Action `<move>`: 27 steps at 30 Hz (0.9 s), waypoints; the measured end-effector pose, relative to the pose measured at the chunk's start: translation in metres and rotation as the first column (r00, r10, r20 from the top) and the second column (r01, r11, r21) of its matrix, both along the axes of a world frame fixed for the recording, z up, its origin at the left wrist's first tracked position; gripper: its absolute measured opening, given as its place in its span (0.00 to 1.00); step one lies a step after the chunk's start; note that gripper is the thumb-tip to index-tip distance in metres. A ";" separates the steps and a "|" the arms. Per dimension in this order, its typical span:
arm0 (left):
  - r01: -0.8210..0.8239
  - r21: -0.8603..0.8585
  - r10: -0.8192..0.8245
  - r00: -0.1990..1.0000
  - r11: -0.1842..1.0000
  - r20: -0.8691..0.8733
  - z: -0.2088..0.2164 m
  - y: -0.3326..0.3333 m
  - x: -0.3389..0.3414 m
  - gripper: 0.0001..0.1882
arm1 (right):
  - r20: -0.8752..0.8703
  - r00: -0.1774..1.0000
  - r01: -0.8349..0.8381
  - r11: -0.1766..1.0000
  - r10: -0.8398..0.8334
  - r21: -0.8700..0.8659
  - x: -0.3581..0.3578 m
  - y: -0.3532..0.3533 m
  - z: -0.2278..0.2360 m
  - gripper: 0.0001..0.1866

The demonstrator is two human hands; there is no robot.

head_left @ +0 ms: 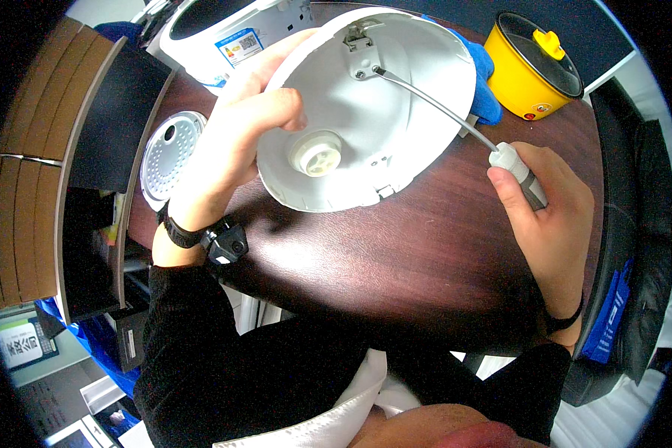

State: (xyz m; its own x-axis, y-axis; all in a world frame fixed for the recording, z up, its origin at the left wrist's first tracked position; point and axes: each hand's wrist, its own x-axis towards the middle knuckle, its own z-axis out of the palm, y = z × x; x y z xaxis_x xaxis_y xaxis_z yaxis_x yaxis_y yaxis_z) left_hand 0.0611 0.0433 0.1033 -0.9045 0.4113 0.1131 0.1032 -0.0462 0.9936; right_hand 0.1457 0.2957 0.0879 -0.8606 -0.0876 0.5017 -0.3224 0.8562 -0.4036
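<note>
My left hand [250,116] grips the left rim of a white domed shell [403,145], which looks like a rice cooker's lid. It is tilted up with its hollow inside facing me, the thumb pressed inside the rim. My right hand [556,198] is wrapped round the grey-and-white handle of a screwdriver [452,116]. The screwdriver's tip touches, or nearly touches, a screw spot on the hinge-like bracket [361,54] inside the shell's upper part. A round cream-coloured vent fitting [317,154] sits lower left in the shell.
Behind the shell stands a white appliance body [276,33] with a label. A perforated round plate [170,157] lies at the left. At the back right are a yellow pot [511,82] with a dark lid and a blue cloth [485,97]. All rest on a dark wooden table [396,261].
</note>
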 end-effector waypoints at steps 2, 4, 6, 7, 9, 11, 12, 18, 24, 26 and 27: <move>0.013 -0.005 -0.013 1.000 1.000 -0.015 0.000 0.000 0.000 0.31 | 0.002 1.000 0.000 1.000 0.000 0.012 0.000 -0.001 0.000 0.12; 0.021 -0.008 -0.021 1.000 1.000 -0.018 -0.001 0.000 -0.001 0.31 | 0.019 1.000 0.010 1.000 -0.010 0.018 0.001 -0.001 0.002 0.12; 0.023 -0.011 -0.023 1.000 1.000 -0.010 -0.002 -0.001 -0.002 0.31 | 0.013 1.000 0.012 0.999 -0.013 0.029 0.001 -0.001 0.003 0.12; 0.025 -0.015 -0.025 1.000 1.000 -0.007 -0.002 -0.001 -0.001 0.31 | 0.011 1.000 0.012 0.999 -0.012 0.035 0.002 -0.001 0.003 0.12; 0.031 -0.024 -0.031 1.000 0.999 -0.002 0.000 -0.001 0.000 0.31 | 0.011 1.000 0.016 0.999 -0.017 0.048 0.002 -0.002 0.004 0.12; 0.041 -0.027 -0.042 0.999 0.999 -0.034 0.001 -0.001 0.001 0.31 | 0.018 1.000 0.018 0.998 -0.019 0.053 0.002 -0.002 0.004 0.12; 0.046 -0.028 -0.048 0.998 0.999 -0.049 0.001 0.000 0.001 0.31 | 0.024 1.000 0.017 0.999 -0.018 0.051 0.002 -0.002 0.004 0.12; 0.094 -0.020 -0.093 0.995 0.995 0.017 -0.001 -0.003 -0.003 0.32 | 0.044 0.999 0.022 0.999 -0.023 0.037 0.003 -0.001 0.005 0.12; 0.162 -0.191 -0.210 0.942 0.968 -0.261 0.001 -0.006 -0.001 0.34 | 0.035 0.998 0.055 0.991 -0.060 0.125 0.008 -0.002 0.010 0.13; 0.170 -0.196 -0.227 0.919 0.966 -0.323 0.003 -0.005 0.000 0.34 | 0.024 0.998 0.046 0.992 -0.050 0.119 0.007 -0.002 0.010 0.13; 0.174 -0.199 -0.236 0.906 0.965 -0.352 0.003 -0.005 0.000 0.34 | 0.023 0.999 0.043 0.994 -0.046 0.105 0.007 -0.003 0.010 0.13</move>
